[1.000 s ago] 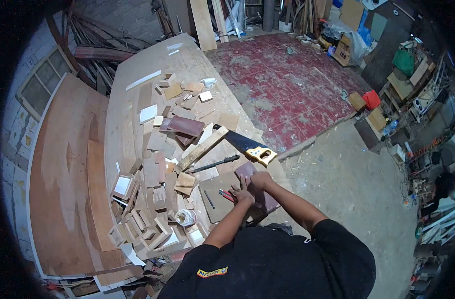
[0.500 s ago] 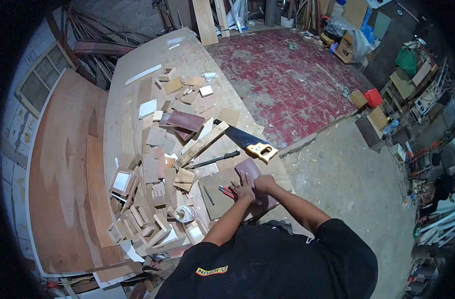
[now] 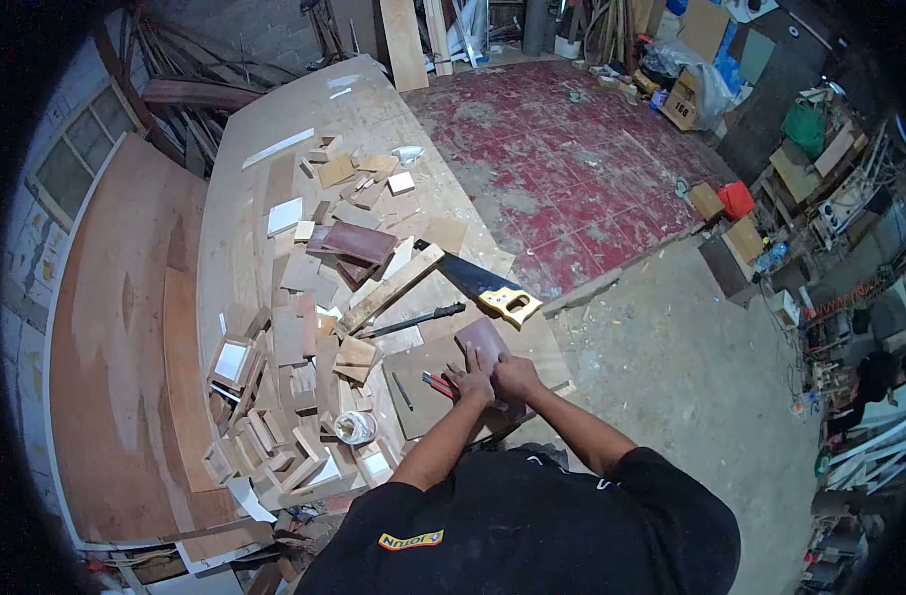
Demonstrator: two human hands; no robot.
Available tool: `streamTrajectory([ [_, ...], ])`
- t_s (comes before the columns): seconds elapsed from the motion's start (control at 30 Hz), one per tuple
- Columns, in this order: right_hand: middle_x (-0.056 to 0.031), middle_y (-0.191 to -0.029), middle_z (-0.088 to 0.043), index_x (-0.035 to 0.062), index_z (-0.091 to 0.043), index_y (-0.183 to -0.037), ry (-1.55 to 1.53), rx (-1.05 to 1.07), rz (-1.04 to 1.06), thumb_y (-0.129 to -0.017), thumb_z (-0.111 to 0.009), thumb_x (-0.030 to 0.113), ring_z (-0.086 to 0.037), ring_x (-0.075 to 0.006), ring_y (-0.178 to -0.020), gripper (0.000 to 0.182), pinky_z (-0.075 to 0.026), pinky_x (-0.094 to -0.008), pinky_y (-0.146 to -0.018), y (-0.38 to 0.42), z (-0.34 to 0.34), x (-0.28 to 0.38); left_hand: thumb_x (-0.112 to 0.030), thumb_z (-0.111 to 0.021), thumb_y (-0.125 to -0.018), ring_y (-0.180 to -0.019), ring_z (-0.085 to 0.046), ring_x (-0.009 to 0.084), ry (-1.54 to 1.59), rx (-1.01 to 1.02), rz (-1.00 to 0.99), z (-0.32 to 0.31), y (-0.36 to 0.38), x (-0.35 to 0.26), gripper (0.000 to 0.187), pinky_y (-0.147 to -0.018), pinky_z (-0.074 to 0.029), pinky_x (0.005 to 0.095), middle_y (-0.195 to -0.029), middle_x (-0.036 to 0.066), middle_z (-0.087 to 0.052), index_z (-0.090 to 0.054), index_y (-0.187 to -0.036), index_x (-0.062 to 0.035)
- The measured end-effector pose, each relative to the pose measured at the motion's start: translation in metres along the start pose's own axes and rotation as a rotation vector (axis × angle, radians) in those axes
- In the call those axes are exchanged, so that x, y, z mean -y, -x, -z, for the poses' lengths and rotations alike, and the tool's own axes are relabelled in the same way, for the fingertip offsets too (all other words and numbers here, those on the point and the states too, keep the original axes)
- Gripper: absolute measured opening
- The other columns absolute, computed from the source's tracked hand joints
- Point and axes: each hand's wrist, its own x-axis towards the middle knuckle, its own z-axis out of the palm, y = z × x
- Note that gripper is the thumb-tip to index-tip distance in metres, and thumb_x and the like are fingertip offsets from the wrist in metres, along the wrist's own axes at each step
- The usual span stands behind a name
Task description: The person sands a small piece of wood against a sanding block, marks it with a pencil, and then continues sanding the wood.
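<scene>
A brown, smooth-faced board (image 3: pixel 481 337) lies at the near edge of the bench, under both hands. My left hand (image 3: pixel 470 384) rests on its left side with the fingers spread. Beside it, my right hand (image 3: pixel 516 378) is closed over the board; whatever its fingers hold is hidden. Just left of my left hand lies a red tool (image 3: pixel 437 384), partly covered by the fingers. A thin dark pencil-like stick (image 3: pixel 402 392) is further left, on a flat grey-brown sheet (image 3: pixel 423 421). Beyond the board are a handsaw (image 3: pixel 510 302) with a yellow-and-black handle and a long black tool (image 3: pixel 413 320).
Wood offcuts and small wooden frames (image 3: pixel 265 436) crowd the bench's left side, with an open jar (image 3: pixel 355 427) near them. A light wood batten (image 3: pixel 394 288) touches the saw area. Brown boards (image 3: pixel 359 243) are stacked behind. A large plywood sheet (image 3: pixel 116 347) leans at left.
The whole view has shifted slightly, so the bench appears a little further left. Both hands stay on the brown board, with the right still closed and the left spread.
</scene>
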Motion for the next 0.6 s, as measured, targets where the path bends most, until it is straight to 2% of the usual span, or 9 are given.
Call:
streamTrajectory([
  [0.03,-0.0163,-0.087,-0.062,0.0050,-0.063,-0.081,0.018,0.140,-0.014,-0.074,-0.058,0.024,-0.064,-0.0330,-0.076,0.020,-0.052,-0.0451,-0.065,0.001,0.003,-0.001,-0.053,-0.081,-0.052,-0.130,-0.006,0.0573,-0.003,-0.003,0.000,0.006,0.002,0.000,0.137,-0.104,-0.006,0.0659,-0.150,0.011,0.019,0.014,-0.144,-0.0135],
  [0.17,-0.0164,-0.084,-0.063,0.0051,-0.063,-0.082,0.098,0.229,0.052,-0.075,-0.057,0.024,-0.065,-0.0340,-0.074,0.021,-0.052,-0.0458,-0.064,-0.011,0.000,-0.006,-0.053,-0.080,-0.054,-0.130,-0.005,0.0574,0.025,0.136,-0.009,0.028,0.011,0.000,0.133,-0.104,-0.006,0.0657,-0.149,0.012,0.020,0.010,-0.145,-0.0132],
  [0.23,-0.0183,-0.088,-0.062,0.0038,-0.062,-0.082,0.008,-0.013,0.029,-0.076,-0.056,0.024,-0.064,-0.0348,-0.075,0.022,-0.052,-0.0460,-0.064,-0.028,0.007,-0.006,-0.054,-0.079,-0.054,-0.130,-0.005,0.0573,0.015,0.164,-0.023,0.039,0.018,0.001,0.134,-0.104,-0.005,0.0656,-0.149,0.013,0.022,0.010,-0.145,-0.0128],
  [0.27,-0.0183,-0.088,-0.062,0.0038,-0.062,-0.082,0.004,-0.013,0.028,-0.076,-0.056,0.024,-0.064,-0.0348,-0.075,0.022,-0.052,-0.0460,-0.064,-0.034,0.011,-0.002,-0.049,-0.079,-0.058,-0.130,-0.006,0.0568,0.005,0.208,-0.011,0.046,0.021,0.001,0.131,-0.104,-0.006,0.0641,-0.148,0.012,0.024,0.013,-0.144,-0.0128],
  [0.33,-0.0198,-0.092,-0.059,0.0021,-0.061,-0.083,-0.067,-0.244,0.002,-0.077,-0.055,0.024,-0.063,-0.0357,-0.075,0.024,-0.052,-0.0465,-0.064,-0.042,0.012,0.002,-0.044,-0.078,-0.061,-0.131,-0.007,0.0563,-0.007,0.254,0.001,0.057,0.027,-0.001,0.129,-0.105,-0.007,0.0626,-0.148,0.011,0.026,0.016,-0.143,-0.0127],
  [0.4,-0.0203,-0.094,-0.058,0.0014,-0.060,-0.084,-0.083,-0.237,-0.017,-0.077,-0.055,0.024,-0.062,-0.0357,-0.075,0.024,-0.051,-0.0468,-0.064,-0.042,0.007,0.003,-0.049,-0.082,-0.053,-0.132,-0.007,0.0541,-0.035,0.325,0.022,0.066,0.030,-0.004,0.139,-0.106,-0.009,0.0605,-0.147,0.010,0.028,0.018,-0.142,-0.0137],
  [0.53,-0.0197,-0.094,-0.058,0.0012,-0.061,-0.084,-0.125,-0.243,-0.039,-0.077,-0.055,0.023,-0.063,-0.0353,-0.076,0.024,-0.051,-0.0469,-0.065,-0.022,-0.023,-0.005,-0.046,-0.080,-0.058,-0.131,-0.007,0.0561,-0.015,0.261,-0.012,0.056,0.026,-0.002,0.133,-0.106,-0.006,0.0623,-0.148,0.012,0.027,0.016,-0.143,-0.0128],
  [0.57,-0.0197,-0.094,-0.058,0.0012,-0.061,-0.084,-0.128,-0.245,-0.039,-0.077,-0.055,0.023,-0.063,-0.0353,-0.076,0.024,-0.051,-0.0469,-0.065,-0.016,-0.022,-0.005,-0.054,-0.080,-0.053,-0.131,-0.006,0.0567,-0.018,0.220,-0.016,0.038,0.016,-0.001,0.137,-0.105,-0.006,0.0639,-0.148,0.013,0.026,0.015,-0.143,-0.0124],
  [0.6,-0.0195,-0.093,-0.059,0.0015,-0.063,-0.083,-0.104,-0.135,-0.046,-0.077,-0.055,0.023,-0.063,-0.0354,-0.076,0.023,-0.052,-0.0467,-0.065,-0.009,-0.017,-0.005,-0.062,-0.079,-0.048,-0.130,-0.004,0.0574,-0.021,0.178,-0.021,0.028,0.010,0.000,0.142,-0.104,-0.005,0.0655,-0.148,0.014,0.025,0.014,-0.144,-0.0120],
])
